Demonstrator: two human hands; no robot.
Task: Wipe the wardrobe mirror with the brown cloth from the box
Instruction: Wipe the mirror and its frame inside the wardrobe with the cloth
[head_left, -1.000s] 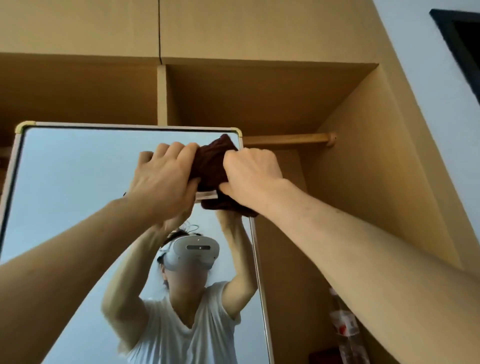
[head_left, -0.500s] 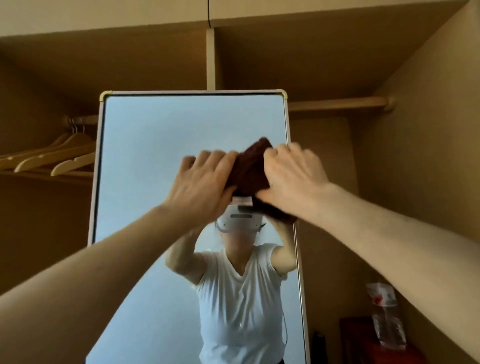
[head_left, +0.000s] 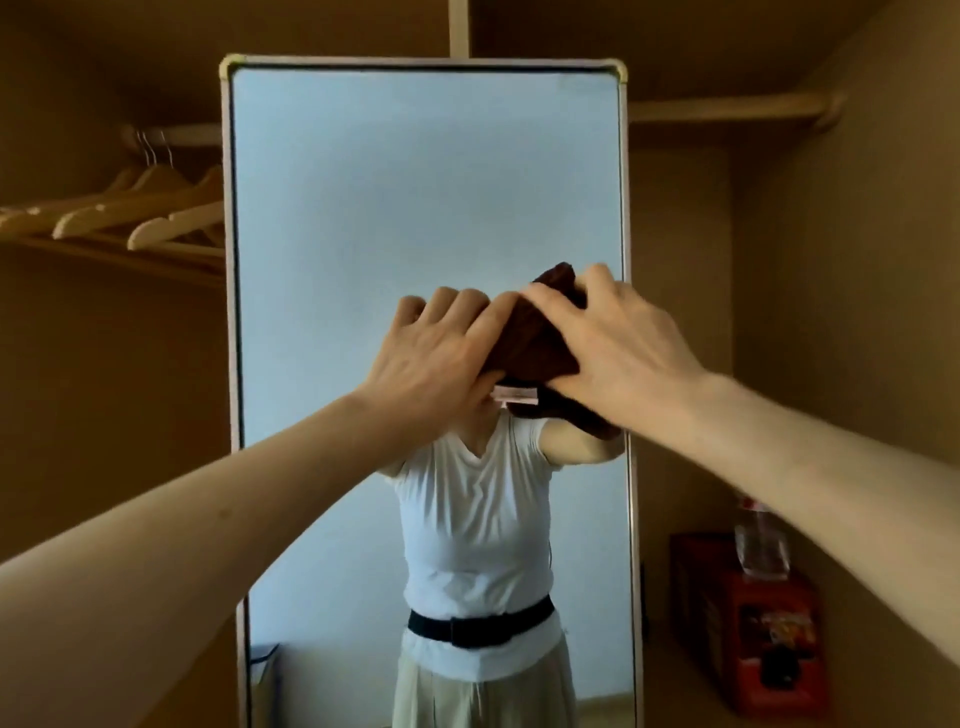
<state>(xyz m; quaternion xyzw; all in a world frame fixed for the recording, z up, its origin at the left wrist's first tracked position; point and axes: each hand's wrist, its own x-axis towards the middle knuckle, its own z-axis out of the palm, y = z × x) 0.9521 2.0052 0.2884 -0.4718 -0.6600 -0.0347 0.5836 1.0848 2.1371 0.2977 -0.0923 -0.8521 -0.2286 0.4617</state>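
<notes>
Both forearms reach forward. The left hand (head_left: 441, 353) has its fingers bent over the left edge of the cloth (head_left: 530, 343). The right hand (head_left: 613, 353) spreads over the cloth's right side, fingers on top and thumb beneath, holding it. The bunched brown cloth sits between the two hands, against the mirror (head_left: 415, 182) by its right edge. Up and left of the left hand hang wooden hangers (head_left: 130, 213). Below the right hand stands a red box (head_left: 753, 623), with a bottle (head_left: 761, 540) on it.
</notes>
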